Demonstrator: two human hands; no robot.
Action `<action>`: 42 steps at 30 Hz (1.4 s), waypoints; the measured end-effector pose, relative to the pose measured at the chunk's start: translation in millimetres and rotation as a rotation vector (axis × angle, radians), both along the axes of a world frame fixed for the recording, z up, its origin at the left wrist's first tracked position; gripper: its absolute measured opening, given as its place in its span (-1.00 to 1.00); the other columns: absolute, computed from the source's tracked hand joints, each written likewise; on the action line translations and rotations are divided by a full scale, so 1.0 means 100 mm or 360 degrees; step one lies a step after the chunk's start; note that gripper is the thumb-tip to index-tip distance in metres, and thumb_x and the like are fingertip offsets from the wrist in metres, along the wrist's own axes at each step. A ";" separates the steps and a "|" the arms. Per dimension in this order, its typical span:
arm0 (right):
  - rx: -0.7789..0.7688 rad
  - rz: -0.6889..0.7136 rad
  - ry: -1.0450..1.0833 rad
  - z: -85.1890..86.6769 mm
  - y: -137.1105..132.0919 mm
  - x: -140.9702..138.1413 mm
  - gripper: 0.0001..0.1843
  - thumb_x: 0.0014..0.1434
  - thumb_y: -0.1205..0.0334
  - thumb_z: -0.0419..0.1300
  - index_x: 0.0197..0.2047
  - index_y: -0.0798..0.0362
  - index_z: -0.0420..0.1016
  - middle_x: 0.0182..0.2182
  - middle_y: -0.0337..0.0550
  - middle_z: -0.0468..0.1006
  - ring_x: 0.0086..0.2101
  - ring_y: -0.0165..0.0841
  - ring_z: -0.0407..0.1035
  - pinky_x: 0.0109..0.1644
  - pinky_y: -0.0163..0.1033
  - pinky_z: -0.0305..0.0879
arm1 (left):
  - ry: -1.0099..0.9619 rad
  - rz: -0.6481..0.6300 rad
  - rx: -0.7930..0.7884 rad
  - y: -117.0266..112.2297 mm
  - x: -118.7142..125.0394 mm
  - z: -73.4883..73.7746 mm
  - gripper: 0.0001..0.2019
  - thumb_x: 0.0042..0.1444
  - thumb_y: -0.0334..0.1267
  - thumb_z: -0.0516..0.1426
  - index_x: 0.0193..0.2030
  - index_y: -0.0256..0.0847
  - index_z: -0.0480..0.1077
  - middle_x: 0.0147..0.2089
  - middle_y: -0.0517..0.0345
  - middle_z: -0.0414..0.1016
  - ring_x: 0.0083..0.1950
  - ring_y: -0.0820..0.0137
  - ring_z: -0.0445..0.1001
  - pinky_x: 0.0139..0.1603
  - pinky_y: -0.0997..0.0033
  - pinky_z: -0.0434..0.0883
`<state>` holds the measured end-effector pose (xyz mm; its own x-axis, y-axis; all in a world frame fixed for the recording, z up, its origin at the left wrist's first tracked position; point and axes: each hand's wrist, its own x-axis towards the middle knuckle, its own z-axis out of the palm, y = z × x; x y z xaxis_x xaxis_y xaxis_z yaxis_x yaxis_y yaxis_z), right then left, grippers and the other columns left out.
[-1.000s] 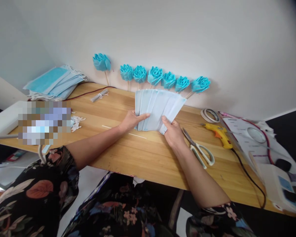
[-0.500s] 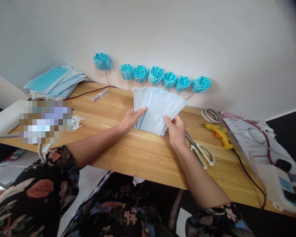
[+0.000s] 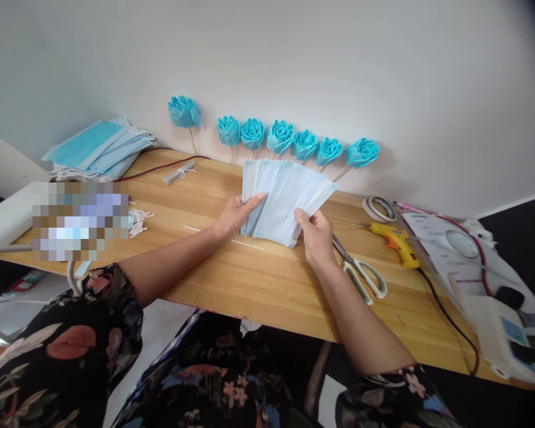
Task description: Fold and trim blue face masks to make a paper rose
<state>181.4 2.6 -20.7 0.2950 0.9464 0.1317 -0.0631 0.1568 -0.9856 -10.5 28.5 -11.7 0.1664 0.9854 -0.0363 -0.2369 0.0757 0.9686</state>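
Both of my hands hold a fanned bundle of pale blue mask sheets (image 3: 285,196) upright above the wooden table (image 3: 267,285). My left hand (image 3: 236,215) grips the bundle's left lower edge, thumb across the front. My right hand (image 3: 316,233) pinches its right lower corner. Behind the bundle, several blue fabric roses on sticks (image 3: 280,135) lean against the white wall.
Scissors (image 3: 361,270) lie right of my right hand, then a yellow glue gun (image 3: 399,242) with a black cord and a tape roll (image 3: 378,208). A stack of blue masks (image 3: 98,148) sits far left. White scraps (image 3: 138,220) and a thin white strip (image 3: 225,238) lie near my left arm.
My right hand has slid a little up the bundle's right edge, and the sheets have closed up slightly from a wider fan. My left hand has barely moved.
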 end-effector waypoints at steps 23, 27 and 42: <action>-0.0043 -0.0090 0.0032 0.01 -0.01 -0.02 -0.69 -0.08 0.02 0.42 -0.33 0.05 0.58 -0.38 -0.25 0.65 -0.34 -0.36 0.45 -0.19 -0.23 0.40 | -0.0175 0.0168 -0.0068 0.02 0.03 -0.01 -0.55 -0.14 0.09 0.39 -0.34 -0.28 0.46 -0.38 0.10 0.55 -0.31 0.30 0.54 -0.31 0.33 0.46; -0.0046 -0.0086 0.0081 0.02 -0.01 -0.03 -0.68 -0.09 0.03 0.42 -0.31 0.05 0.59 -0.36 -0.24 0.67 -0.34 -0.36 0.46 -0.18 -0.22 0.42 | -0.0214 0.0120 0.0034 0.03 0.04 -0.03 -0.54 -0.07 0.10 0.36 -0.26 -0.27 0.46 -0.35 0.11 0.55 -0.26 0.29 0.54 -0.25 0.32 0.46; -0.0008 -0.0036 0.0052 0.02 -0.01 -0.03 -0.68 -0.02 0.01 0.39 -0.24 0.03 0.58 -0.25 -0.20 0.69 -0.23 -0.31 0.52 -0.05 -0.16 0.43 | -0.0110 -0.0084 -0.0041 -0.02 0.01 -0.01 -0.46 0.03 0.27 0.22 -0.28 -0.28 0.49 -0.35 0.01 0.59 -0.27 0.22 0.57 -0.28 0.30 0.48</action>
